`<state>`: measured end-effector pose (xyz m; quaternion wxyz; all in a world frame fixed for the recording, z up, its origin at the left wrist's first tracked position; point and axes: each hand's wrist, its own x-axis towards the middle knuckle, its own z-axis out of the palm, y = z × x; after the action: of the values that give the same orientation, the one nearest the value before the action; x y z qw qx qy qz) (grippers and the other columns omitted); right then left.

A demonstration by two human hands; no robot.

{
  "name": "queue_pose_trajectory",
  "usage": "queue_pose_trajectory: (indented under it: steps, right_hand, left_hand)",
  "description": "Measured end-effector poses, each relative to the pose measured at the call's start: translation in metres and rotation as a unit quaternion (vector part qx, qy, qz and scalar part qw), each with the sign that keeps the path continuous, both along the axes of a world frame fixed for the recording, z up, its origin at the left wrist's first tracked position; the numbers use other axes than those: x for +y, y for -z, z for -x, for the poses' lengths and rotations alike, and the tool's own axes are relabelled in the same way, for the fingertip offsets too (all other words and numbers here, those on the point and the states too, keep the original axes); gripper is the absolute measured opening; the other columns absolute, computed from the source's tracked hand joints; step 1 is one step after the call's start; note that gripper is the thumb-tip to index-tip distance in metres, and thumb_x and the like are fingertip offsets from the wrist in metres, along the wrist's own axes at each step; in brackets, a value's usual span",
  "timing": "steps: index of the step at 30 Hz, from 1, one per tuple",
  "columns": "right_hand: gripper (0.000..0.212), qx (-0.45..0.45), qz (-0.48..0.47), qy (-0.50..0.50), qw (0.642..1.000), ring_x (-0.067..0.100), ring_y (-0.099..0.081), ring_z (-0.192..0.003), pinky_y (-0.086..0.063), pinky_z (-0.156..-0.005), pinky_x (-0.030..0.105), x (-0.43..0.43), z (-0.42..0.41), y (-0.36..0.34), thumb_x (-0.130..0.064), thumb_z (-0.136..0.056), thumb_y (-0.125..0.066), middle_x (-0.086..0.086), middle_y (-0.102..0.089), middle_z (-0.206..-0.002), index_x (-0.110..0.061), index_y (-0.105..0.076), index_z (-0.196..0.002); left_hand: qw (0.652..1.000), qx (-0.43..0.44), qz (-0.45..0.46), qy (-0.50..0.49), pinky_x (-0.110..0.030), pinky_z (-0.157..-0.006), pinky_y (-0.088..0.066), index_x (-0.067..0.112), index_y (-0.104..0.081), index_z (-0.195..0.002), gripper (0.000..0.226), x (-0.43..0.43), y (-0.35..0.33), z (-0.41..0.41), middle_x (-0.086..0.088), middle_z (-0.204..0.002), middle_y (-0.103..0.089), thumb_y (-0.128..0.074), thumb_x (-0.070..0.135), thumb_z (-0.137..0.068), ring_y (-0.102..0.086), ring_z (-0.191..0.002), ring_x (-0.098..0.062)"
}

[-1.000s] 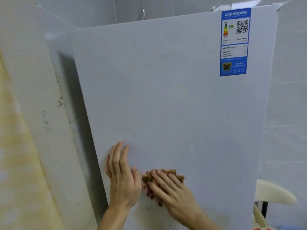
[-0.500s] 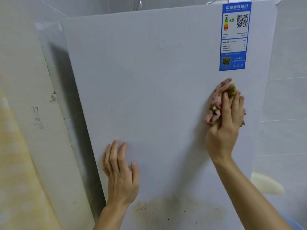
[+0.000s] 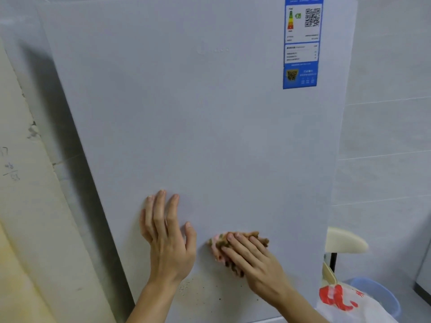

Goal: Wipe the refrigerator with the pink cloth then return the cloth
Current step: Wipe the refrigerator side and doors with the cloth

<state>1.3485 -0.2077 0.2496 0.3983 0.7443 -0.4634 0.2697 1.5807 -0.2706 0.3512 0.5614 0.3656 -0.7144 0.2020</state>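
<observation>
Up high, sticker: a blue-and-white energy label (image 3: 302, 43) sits in the top right corner of the refrigerator (image 3: 210, 136) door, its upper edge cut off by the frame.
Sticker print: a colour scale running from green down to red, with a black QR code (image 3: 312, 17) beside it. Below are rows of small text too blurred to read, then a blue band with a second, yellowish code.
Brand: a faint raised logo (image 3: 213, 49) in the upper middle of the door; its letters cannot be made out.
Wall writing: pencilled figures (image 3: 10, 166) with a stroke under them on the cream wall (image 3: 35, 229) at far left, not clear enough to read.
Bag print: large red characters on a white plastic bag (image 3: 345, 304), partly cut off and not legible.
Door surface: pale grey and matte, filling most of the view. A brownish, speckled stain (image 3: 205, 292) spreads low on it, just below the hands.
Pink cloth (image 3: 219, 243): bunched up, pink with brown-olive patches, held against the lower door just above the stain.
Right hand (image 3: 254, 259): lies over the cloth with fingers straight and close together, pressing it to the door; the thumb is hidden.
Left hand (image 3: 168, 241): flat on the door beside the cloth, fingers spread and pointing up. The thumb is angled toward the cloth but not touching it.
Room: a grey tiled wall (image 3: 384, 136) to the right, and chipped plaster on the cream wall to the left. A cream rounded seat part (image 3: 345, 241) on a dark post stands near the door's right edge. A blue bucket (image 3: 387, 297) in the lower right corner holds the bag.
</observation>
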Motion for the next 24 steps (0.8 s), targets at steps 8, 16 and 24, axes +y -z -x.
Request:
queue_pose_trajectory:
  steps: [8, 16, 24]
  right_hand:
    - [0.052, -0.300, 0.165, -0.027, 0.939, 0.028, -0.014, -0.161, -0.012, -0.131, 0.044, -0.008, 0.058, -0.157, -0.008, -0.107, -0.038, 0.010, -0.020, -0.172, -0.011, -0.038, -0.159]
    - [0.052, -0.368, 0.210, -0.020, 0.906, 0.039, -0.020, -0.158, -0.013, -0.130, 0.052, -0.016, 0.034, -0.206, -0.004, -0.105, -0.034, 0.025, -0.029, -0.166, -0.002, -0.044, -0.155]
    - [0.065, -0.097, 0.058, -0.014, 0.993, 0.027, -0.030, -0.157, -0.018, -0.130, 0.046, 0.008, 0.050, -0.019, 0.002, -0.096, -0.038, 0.003, -0.024, -0.173, -0.018, -0.042, -0.157]
  left_hand:
    - [1.000, 0.010, -0.007, 0.000, -0.061, -0.126, -0.014, 0.002, -0.035, -0.156, 0.068, 0.004, -0.004, 0.017, -0.015, -0.167, -0.028, -0.051, 0.023, -0.092, -0.017, -0.159, -0.034]
    - [0.999, 0.040, 0.009, -0.011, -0.063, -0.126, -0.011, 0.000, -0.035, -0.152, 0.073, 0.001, -0.002, 0.033, -0.018, -0.164, -0.030, -0.054, 0.013, -0.083, -0.018, -0.158, -0.038]
    - [0.999, 0.042, 0.022, -0.021, -0.062, -0.126, -0.012, -0.001, -0.041, -0.148, 0.072, 0.007, -0.001, 0.050, -0.019, -0.161, -0.032, -0.057, 0.008, -0.080, -0.023, -0.155, -0.040]
